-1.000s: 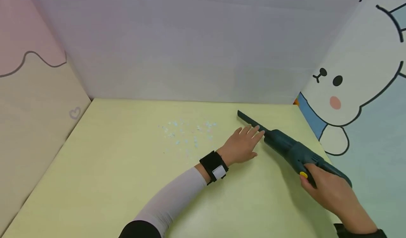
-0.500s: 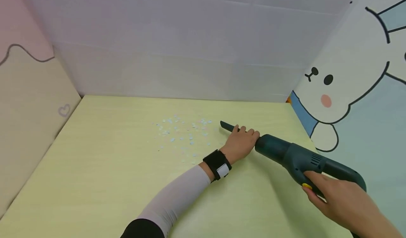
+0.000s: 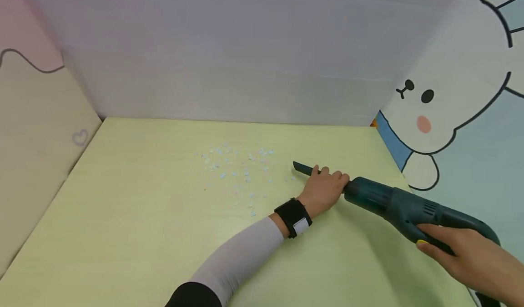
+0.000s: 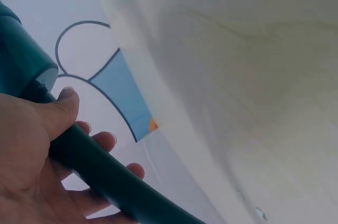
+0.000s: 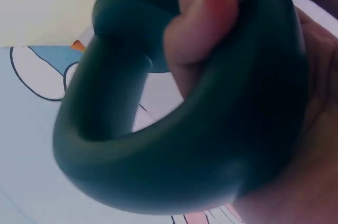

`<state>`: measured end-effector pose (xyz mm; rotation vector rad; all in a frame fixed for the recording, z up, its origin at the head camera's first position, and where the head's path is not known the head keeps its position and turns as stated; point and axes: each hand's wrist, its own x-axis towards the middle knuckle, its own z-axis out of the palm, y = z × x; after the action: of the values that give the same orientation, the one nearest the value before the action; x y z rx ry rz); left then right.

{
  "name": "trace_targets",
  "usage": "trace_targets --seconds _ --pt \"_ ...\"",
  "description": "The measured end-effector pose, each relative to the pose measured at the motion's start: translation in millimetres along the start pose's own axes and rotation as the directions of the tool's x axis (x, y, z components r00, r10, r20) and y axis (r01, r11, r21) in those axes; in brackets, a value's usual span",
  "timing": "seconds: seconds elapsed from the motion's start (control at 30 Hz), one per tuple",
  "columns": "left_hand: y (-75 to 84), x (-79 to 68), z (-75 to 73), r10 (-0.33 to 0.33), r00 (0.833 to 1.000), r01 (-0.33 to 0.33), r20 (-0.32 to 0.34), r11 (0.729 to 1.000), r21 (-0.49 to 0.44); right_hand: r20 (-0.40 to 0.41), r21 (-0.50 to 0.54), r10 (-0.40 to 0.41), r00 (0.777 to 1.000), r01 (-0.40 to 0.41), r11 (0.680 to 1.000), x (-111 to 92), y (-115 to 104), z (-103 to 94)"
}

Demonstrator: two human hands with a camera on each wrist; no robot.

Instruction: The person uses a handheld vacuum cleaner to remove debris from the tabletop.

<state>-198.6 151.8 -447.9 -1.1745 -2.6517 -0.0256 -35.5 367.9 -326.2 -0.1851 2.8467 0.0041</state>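
Note:
A dark green handheld vacuum cleaner (image 3: 403, 207) is held above the right part of the yellow table. My right hand (image 3: 471, 257) grips its looped handle (image 5: 243, 102), fingers curled through the loop, with the thumb by a yellow button (image 3: 422, 242). Around the narrow nozzle (image 4: 95, 160) at its front, my left hand (image 3: 325, 189) has its thumb and fingers wrapped. The nozzle's tip points left, close to small pale paper scraps (image 3: 249, 157) strewn over the table's middle and back. Whether the tip touches the table I cannot tell.
The yellow table (image 3: 143, 216) meets a pale back wall (image 3: 229, 70). A beige and pink panel (image 3: 37, 129) stands on the left. On the right is a panel with a cartoon animal (image 3: 446, 116).
My left hand, earlier laid with straight fingers by the nozzle, has closed around it. The vacuum tilted flatter and its tip dropped left, then shifted slightly back right with both hands.

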Motion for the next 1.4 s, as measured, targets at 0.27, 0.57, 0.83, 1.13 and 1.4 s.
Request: trace_targets --seconds 0.27,0.57,0.83,1.13,1.4 --pt "-9.7 -4.6 -2.7 -0.04 0.999 0.04 0.003 0.999 -0.006 -0.042 -0.062 -0.029 0.999 0.026 0.998 10.9 -7.5 -7.3" --pt "-19.5 -7.3 3.1 -0.063 0.997 0.065 0.047 0.997 -0.044 -0.048 -0.119 -0.056 0.997 0.05 0.992 25.3 -16.1 -14.0" --pt "-23.5 -9.4 9.2 -0.062 0.996 0.067 0.065 0.995 -0.078 -0.164 -0.178 -0.131 0.978 0.101 0.979 26.3 -27.3 -14.8" --pt "-27.4 -11.3 9.1 -0.064 0.995 0.07 0.079 0.995 -0.077 -0.15 -0.185 -0.138 0.979 0.109 0.977 31.9 -29.8 -17.9" --pt "-31.7 -14.6 8.7 -0.074 0.993 0.083 0.096 0.992 -0.09 -0.134 -0.18 -0.128 0.983 0.103 0.978 35.6 -34.4 -20.3"
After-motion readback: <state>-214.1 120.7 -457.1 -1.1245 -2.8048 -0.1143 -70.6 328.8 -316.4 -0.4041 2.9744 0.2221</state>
